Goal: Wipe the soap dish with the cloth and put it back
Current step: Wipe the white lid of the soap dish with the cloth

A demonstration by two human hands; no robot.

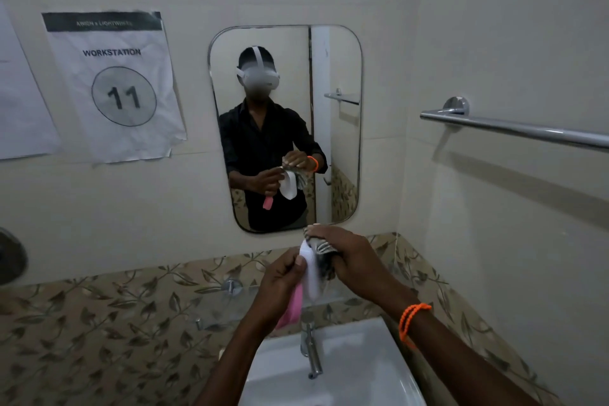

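Note:
Above the sink I hold a white oval soap dish (309, 272) on edge between both hands. My left hand (281, 278) pinches its left side, and a pink piece (293, 305) hangs down below the same fingers. My right hand (351, 257) grips a grey striped cloth (324, 250) and presses it against the dish's right face. The cloth is mostly hidden under my fingers. The mirror shows the same grip from the front.
A white sink (356, 359) with a chrome tap (310, 349) lies directly beneath my hands. A mirror (342, 128) hangs on the wall ahead, a chrome towel rail (514, 130) runs along the right wall, and paper signs (112, 86) hang at left.

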